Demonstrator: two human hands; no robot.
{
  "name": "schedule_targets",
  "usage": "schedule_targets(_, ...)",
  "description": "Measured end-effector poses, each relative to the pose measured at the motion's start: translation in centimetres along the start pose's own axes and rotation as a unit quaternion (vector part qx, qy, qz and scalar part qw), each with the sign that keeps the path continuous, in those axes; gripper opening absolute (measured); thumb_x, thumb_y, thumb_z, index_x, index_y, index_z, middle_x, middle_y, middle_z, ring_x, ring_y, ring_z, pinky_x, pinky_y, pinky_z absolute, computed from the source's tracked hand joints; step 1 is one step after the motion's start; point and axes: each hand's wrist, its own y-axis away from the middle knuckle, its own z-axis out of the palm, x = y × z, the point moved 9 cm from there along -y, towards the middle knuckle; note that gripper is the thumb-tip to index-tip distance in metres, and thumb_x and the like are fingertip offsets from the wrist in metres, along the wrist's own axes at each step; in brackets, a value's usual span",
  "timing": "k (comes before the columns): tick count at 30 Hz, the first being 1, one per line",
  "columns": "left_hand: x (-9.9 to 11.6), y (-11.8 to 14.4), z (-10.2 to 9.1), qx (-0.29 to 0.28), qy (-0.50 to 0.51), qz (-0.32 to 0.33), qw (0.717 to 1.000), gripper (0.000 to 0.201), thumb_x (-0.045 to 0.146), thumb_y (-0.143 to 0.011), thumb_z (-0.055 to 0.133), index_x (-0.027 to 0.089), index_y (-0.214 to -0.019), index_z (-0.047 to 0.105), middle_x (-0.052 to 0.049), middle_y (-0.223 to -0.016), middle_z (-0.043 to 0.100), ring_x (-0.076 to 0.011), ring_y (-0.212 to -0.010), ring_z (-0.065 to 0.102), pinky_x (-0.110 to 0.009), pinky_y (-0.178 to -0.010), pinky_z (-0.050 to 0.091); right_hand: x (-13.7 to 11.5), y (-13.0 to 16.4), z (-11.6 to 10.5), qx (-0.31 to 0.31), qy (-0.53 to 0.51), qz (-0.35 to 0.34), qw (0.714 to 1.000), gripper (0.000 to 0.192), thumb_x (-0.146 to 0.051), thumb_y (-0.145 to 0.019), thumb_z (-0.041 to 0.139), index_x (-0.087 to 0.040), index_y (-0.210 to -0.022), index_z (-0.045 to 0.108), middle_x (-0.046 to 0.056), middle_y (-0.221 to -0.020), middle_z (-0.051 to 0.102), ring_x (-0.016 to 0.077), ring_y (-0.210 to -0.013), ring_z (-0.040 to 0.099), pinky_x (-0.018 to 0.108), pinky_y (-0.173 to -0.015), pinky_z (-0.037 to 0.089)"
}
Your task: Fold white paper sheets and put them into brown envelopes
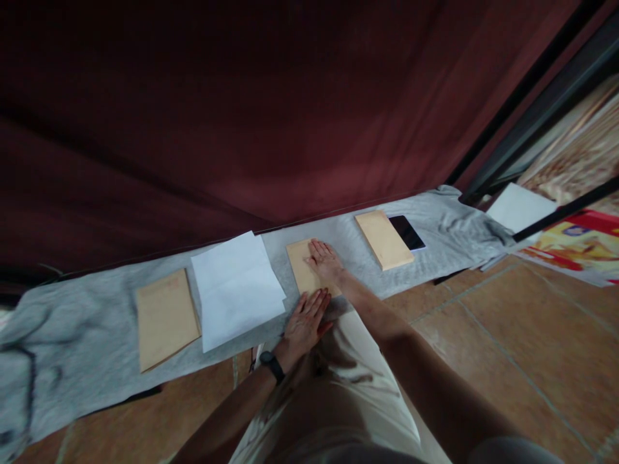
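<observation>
A brown paper envelope [299, 269] lies flat on the grey cloth in front of me. My right hand [325, 263] rests palm down on its upper right part, fingers stretched out. Along its lower edge lies my left hand [305, 322], flat with the fingers extended and a dark watch [271, 366] on the wrist. Neither hand grips anything. To the left are sheets of white paper [236, 290], slightly fanned, and beyond them more brown envelopes [167, 319]. On the right sits a neat stack of brown envelopes [384, 240].
A dark-screened phone or tablet [407, 232] lies partly behind the right stack. Grey cloth [68, 335] covers the long narrow surface, rumpled at both ends. A dark red curtain-like wall [290, 116] rises behind. Black bars [522, 116] and a colourful box [580, 245] are at right.
</observation>
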Motion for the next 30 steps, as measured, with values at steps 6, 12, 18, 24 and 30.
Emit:
schedule_targets(6, -0.1, 0.0, 0.2, -0.016, 0.009, -0.004, 1.000, 0.065, 0.052, -0.104, 0.037, 0.020, -0.160, 0.031, -0.010, -0.163, 0.041, -0.0248, -0.153, 0.033, -0.052, -0.127, 0.021, 0.2, -0.5, 0.2, 0.031, -0.017, 0.002, 0.999, 0.066, -0.050, -0.107, 0.029, -0.009, -0.159, 0.033, 0.019, -0.163, 0.035, 0.0297, -0.153, 0.033, 0.055, -0.127, 0.020)
schedule_targets(12, -0.1, 0.1, 0.1, -0.003, -0.001, -0.002, 1.000, 0.066, 0.053, -0.104, 0.037, 0.016, -0.158, 0.034, -0.011, -0.163, 0.040, -0.0240, -0.153, 0.033, -0.051, -0.127, 0.020, -0.3, 1.3, 0.5, 0.004, 0.005, -0.027, 1.000, 0.063, -0.044, -0.107, 0.036, -0.007, -0.158, 0.035, 0.019, -0.164, 0.032, 0.0277, -0.155, 0.029, 0.051, -0.128, 0.022)
schedule_targets(18, 0.0, 0.0, -0.2, -0.010, 0.006, -0.002, 1.000, 0.065, 0.052, -0.104, 0.039, 0.017, -0.158, 0.035, -0.010, -0.163, 0.040, -0.0240, -0.154, 0.031, -0.050, -0.127, 0.021, -0.7, 4.0, 0.4, -0.014, -0.007, -0.060, 0.998, 0.059, -0.042, -0.106, 0.039, -0.016, -0.159, 0.034, 0.014, -0.164, 0.035, 0.0242, -0.154, 0.031, 0.051, -0.127, 0.026)
schedule_targets(24, 0.0, -0.1, -0.3, -0.009, 0.017, -0.003, 1.000, 0.063, 0.050, -0.103, 0.041, 0.017, -0.157, 0.038, -0.011, -0.160, 0.046, -0.0251, -0.152, 0.034, -0.051, -0.128, 0.020, -1.4, 6.4, -0.6, -0.023, -0.020, -0.081, 0.996, 0.058, -0.035, -0.106, 0.043, -0.024, -0.161, 0.032, 0.010, -0.164, 0.036, 0.0218, -0.154, 0.032, 0.047, -0.127, 0.026)
schedule_targets(30, 0.1, -0.1, -0.4, 0.003, 0.017, -0.003, 1.000, 0.059, 0.049, -0.103, 0.042, 0.015, -0.151, 0.047, -0.013, -0.153, 0.053, -0.0264, -0.149, 0.041, -0.052, -0.128, 0.022, -2.2, 8.7, -1.3, -0.038, -0.021, -0.100, 0.994, 0.054, -0.035, -0.107, 0.041, -0.025, -0.160, 0.035, 0.007, -0.162, 0.039, 0.0224, -0.152, 0.035, 0.047, -0.127, 0.027)
